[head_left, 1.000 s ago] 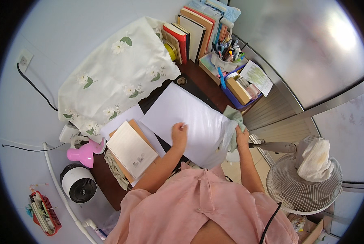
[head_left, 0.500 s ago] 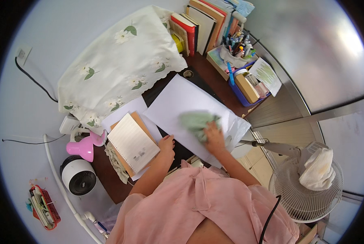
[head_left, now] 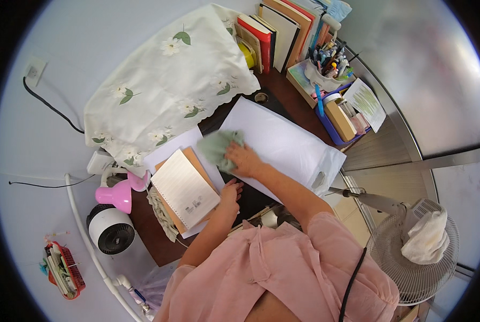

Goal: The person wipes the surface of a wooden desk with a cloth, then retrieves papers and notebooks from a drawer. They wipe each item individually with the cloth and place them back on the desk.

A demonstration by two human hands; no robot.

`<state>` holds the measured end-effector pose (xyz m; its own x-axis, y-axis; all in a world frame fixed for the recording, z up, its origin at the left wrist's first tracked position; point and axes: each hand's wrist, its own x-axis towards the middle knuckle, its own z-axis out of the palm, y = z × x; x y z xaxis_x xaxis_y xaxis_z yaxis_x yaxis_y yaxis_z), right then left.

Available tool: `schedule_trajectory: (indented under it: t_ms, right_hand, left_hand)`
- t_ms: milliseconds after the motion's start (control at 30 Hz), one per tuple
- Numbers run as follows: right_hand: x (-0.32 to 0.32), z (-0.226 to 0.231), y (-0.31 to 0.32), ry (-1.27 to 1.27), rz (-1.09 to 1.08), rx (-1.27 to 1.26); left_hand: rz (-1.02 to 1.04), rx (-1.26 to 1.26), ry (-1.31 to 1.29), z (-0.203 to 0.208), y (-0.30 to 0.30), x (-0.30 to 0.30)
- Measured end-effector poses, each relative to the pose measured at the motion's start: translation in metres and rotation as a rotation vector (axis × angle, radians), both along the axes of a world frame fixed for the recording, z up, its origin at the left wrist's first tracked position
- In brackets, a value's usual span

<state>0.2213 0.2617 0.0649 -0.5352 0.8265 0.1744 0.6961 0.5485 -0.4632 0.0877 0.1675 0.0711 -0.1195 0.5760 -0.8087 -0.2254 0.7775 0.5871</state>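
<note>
My right hand [head_left: 244, 159] presses down on a crumpled green cloth [head_left: 216, 148], fingers bent over it. The cloth lies at the left edge of a large flat white plastic bag [head_left: 283, 142], which has a cut-out handle at its near right end. Beneath the bag, part of a black mat [head_left: 250, 201] shows on the brown desk. My left hand [head_left: 232, 194] rests by the desk's front edge with its fingers curled; whether anything is in them is hidden. Just left of it lies an open ruled notebook [head_left: 185, 188] on a brown folder [head_left: 198, 162] and white sheets.
A flower-patterned white cloth [head_left: 159, 91] covers something at the back left. Books [head_left: 283, 37], a pen holder [head_left: 326, 75] and a blue basket [head_left: 331, 129] stand at the back right. A pink lamp [head_left: 116, 197] and small fan [head_left: 111, 231] are left; a standing fan [head_left: 417, 279] is right.
My right hand has swept left with the green cloth, from the middle of the white bag to its left edge. My left hand stays by the desk's front edge. The view has shifted slightly.
</note>
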Motion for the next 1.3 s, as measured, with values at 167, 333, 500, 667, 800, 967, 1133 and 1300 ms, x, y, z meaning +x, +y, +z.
schedule_trajectory:
  t_ms: [167,333,500,667,800,967,1133,1300]
  right_hand:
    - [0.074,-0.023,-0.063,0.281,-0.044,-0.048]
    - [0.186,-0.001,-0.05,-0.051,-0.787,0.032]
    - [0.201,0.024,-0.05,-0.115,-0.855,-0.253]
    - [0.186,0.012,-0.079,-0.109,-0.885,-0.23]
    - [0.121,0.019,-0.095,-0.155,-0.784,-0.06]
    - [0.065,0.047,-0.111,0.055,-0.313,0.012]
    - [0.052,0.06,-0.107,0.205,-0.127,-0.074]
    - [0.027,0.089,-0.098,0.374,-0.079,-0.176]
  left_hand:
    - [0.145,-0.08,-0.279,0.007,-0.012,0.008]
    - [-0.005,-0.117,-0.383,0.011,-0.027,0.034]
    - [0.053,-0.061,-0.356,-0.011,-0.025,0.042]
    - [0.124,0.139,-0.214,0.058,-0.001,0.066]
    - [0.195,0.263,-0.33,0.037,0.013,0.052]
    - [0.174,0.316,-0.357,0.05,0.008,-0.013]
    - [0.117,0.375,-0.382,0.088,-0.02,-0.083]
    - [0.119,0.425,-0.347,0.091,-0.043,-0.16]
